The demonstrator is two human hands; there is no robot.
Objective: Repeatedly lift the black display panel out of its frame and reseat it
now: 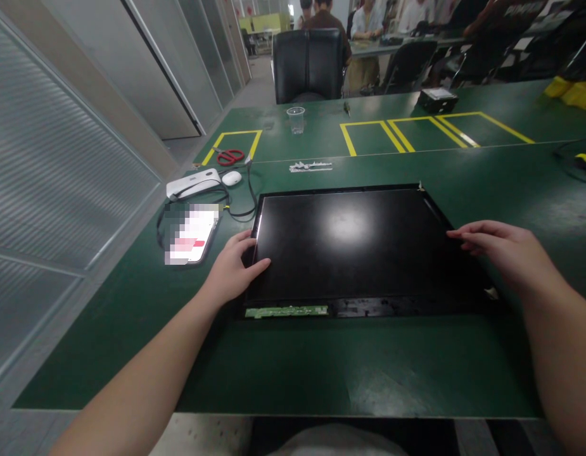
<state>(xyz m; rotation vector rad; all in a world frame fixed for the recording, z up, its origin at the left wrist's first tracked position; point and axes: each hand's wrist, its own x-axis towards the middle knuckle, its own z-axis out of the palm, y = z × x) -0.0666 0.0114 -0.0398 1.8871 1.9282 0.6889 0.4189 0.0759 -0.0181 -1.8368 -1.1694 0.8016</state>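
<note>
The black panel [363,259] lay on the green counter [293,367], directly before the person. At its nine o'clock edge the left hand [230,266] rested, thumb over the face and spread apart from the fingers. At three o'clock the right hand [509,247] had thumb and fingertips close together by the rim (whether clamped on it, I couldn't tell). A green circuit strip [286,311] sat at seven o'clock, a white mouse [232,178] at ten.
</note>
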